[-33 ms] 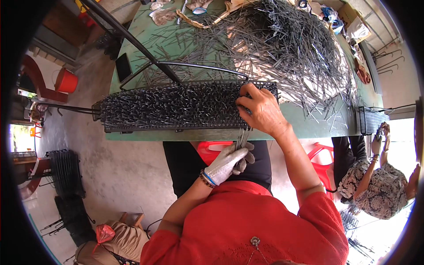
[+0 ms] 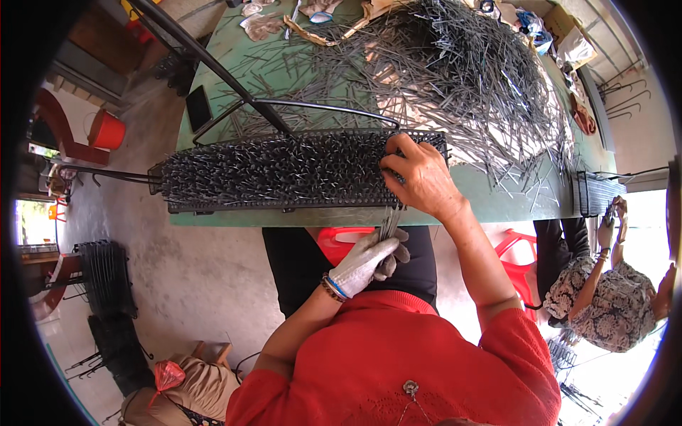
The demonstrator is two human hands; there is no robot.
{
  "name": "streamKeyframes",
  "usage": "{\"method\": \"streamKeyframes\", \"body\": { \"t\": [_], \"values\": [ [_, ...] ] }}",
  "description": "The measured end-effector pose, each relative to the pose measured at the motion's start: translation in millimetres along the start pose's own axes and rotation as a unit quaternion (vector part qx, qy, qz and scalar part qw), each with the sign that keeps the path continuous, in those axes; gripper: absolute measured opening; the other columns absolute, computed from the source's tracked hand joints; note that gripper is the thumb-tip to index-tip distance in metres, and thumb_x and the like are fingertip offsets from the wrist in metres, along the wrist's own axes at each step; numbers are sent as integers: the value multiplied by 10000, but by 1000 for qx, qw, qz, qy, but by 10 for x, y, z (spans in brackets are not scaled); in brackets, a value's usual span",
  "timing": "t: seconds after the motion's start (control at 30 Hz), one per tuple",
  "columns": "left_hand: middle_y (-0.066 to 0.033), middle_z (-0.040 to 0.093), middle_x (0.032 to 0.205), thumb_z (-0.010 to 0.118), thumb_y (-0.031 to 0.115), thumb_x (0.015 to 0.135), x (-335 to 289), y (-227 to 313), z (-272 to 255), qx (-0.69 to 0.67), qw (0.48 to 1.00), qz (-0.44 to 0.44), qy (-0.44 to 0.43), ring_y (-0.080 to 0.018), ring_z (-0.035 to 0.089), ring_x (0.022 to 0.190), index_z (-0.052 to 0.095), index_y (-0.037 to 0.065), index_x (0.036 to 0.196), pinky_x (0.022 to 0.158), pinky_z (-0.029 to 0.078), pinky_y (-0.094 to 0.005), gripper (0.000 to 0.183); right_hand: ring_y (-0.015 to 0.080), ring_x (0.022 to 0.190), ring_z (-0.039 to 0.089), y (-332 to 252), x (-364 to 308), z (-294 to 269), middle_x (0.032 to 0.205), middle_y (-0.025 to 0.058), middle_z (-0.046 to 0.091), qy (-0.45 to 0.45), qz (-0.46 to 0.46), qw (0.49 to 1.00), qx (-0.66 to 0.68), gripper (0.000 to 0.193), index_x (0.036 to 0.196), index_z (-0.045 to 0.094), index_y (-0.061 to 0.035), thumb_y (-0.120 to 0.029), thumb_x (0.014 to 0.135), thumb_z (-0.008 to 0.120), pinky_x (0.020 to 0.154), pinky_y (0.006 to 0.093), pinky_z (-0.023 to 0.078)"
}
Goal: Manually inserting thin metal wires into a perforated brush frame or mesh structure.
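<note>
Green table (image 2: 497, 207) — gloved left hand (image 2: 366, 263) clutches metal rods (image 2: 388, 223); right hand (image 2: 424, 177), just above, bends over black rack (image 2: 305, 206), grip unclear.

Red top (image 2: 398, 348), round pendant (image 2: 410, 388) on chain (image 2: 404, 412); black trousers (image 2: 290, 268); off-white glove (image 2: 353, 273) on left hand (image 2: 368, 261); dark beaded bracelet (image 2: 329, 288).

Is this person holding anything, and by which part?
The gloved left hand holds a bunch of thin grey rods by their lower part. Whether the right hand, at the black rack, holds anything cannot be told.
</note>
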State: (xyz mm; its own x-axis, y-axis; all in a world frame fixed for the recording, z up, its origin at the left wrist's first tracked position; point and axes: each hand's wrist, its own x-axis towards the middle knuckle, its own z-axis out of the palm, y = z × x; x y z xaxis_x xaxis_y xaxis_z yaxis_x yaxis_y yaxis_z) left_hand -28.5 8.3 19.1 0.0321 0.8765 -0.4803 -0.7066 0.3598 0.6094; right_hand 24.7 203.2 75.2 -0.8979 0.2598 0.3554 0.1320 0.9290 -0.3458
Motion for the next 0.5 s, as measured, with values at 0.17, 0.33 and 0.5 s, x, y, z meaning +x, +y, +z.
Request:
{"method": "streamKeyframes", "body": {
  "t": [0.17, 0.33, 0.5],
  "values": [
    [-66, 669, 853, 470, 202, 1003, -8, 8, 4, 3, 1000, 1, 5, -25, 541, 561, 550, 18, 1209, 416, 311, -149, 288, 263, 832, 594, 3, 5, -4, 1036, 62, 534, -16, -2, 1000, -14, 147, 872, 662, -87, -118, 734, 702, 780, 374, 491],
    [-69, 672, 855, 471, 190, 1003, -5, 9, 13, -4, 1000, -1, 6, -25, 550, 563, 553, 13, 1210, 415, 319, -146, 283, 268, 840, 601, 19, 1, 7, 1052, 84, 533, -6, -10, 1000, -3, 126, 851, 669, -89, -124, 734, 703, 771, 375, 495],
    [-73, 672, 851, 477, 189, 1001, 1, 1, 6, -7, 1000, 0, 8, -30, 548, 554, 555, 13, 1208, 409, 321, -152, 283, 261, 837, 602, 5, 31, -6, 1065, 83, 533, -15, -34, 999, -20, 122, 836, 670, -98, -134, 725, 708, 757, 370, 497]
  ]
}}
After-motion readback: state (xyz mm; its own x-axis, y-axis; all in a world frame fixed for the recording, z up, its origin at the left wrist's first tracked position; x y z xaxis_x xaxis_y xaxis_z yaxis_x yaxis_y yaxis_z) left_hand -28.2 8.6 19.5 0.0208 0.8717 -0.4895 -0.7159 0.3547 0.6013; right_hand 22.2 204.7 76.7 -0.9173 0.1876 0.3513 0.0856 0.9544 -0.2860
